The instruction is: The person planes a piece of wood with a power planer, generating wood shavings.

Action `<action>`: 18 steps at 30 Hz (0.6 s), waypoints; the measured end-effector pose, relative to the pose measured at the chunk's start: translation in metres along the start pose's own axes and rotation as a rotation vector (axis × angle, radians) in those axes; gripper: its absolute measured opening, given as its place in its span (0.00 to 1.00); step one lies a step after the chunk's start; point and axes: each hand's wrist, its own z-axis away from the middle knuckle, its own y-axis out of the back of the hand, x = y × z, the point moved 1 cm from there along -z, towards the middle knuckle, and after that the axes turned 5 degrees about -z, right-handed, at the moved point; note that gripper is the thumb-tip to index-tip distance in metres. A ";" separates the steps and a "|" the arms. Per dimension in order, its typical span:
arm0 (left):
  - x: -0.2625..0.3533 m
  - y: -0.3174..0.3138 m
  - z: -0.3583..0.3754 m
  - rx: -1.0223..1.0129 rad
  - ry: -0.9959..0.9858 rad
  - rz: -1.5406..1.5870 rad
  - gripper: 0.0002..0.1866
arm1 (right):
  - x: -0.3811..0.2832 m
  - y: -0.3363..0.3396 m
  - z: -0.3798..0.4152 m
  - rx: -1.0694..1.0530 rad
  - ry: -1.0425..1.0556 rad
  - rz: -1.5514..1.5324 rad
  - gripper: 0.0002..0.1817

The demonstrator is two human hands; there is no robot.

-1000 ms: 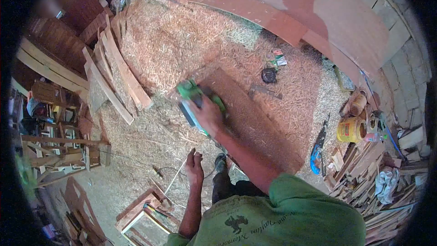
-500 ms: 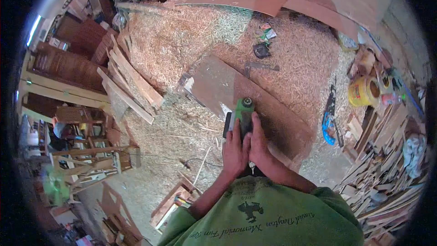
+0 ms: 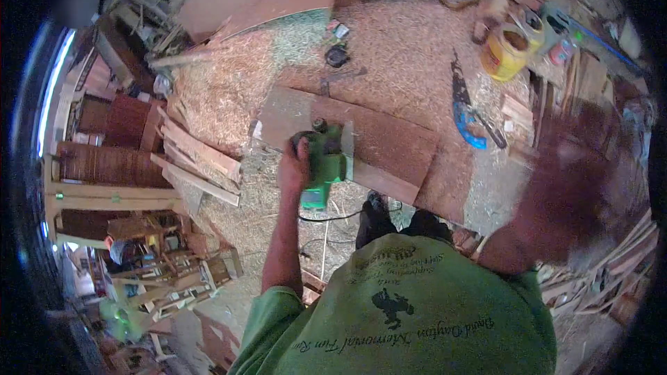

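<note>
My left hand (image 3: 297, 163) is closed around a green electric planer (image 3: 325, 163), near the left part of a wide brown board (image 3: 389, 142). The planer looks turned on its side, with its round knob toward the far side. A black cord (image 3: 333, 218) trails below it near my feet. Raised out to the right, my right hand (image 3: 573, 180) is smeared by motion. Its fingers cannot be made out, and it is apart from both planer and board.
Wood shavings (image 3: 410, 48) cover the floor. Past the board lie a carpenter's square (image 3: 340, 80) and a dark round object (image 3: 337, 55). A blue-handled saw (image 3: 464, 118) and yellow container (image 3: 506, 52) are at right. Long wood strips (image 3: 201, 153) lie left; scrap wood (image 3: 597, 292) is piled right.
Both hands were on the planer over the board. My right hand has let go and swung right. The planer has turned over in my left hand, and the camera view has shifted.
</note>
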 end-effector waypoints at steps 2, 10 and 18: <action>-0.016 0.007 -0.025 0.050 -0.159 0.062 0.31 | -0.042 0.004 0.006 -0.120 0.076 0.077 0.25; -0.028 0.060 -0.094 -0.297 -0.147 0.210 0.28 | -0.066 -0.008 0.045 -0.130 0.042 0.310 0.19; -0.040 0.070 -0.094 -0.308 -0.096 0.232 0.30 | 0.110 -0.020 0.089 0.323 -0.536 0.551 0.14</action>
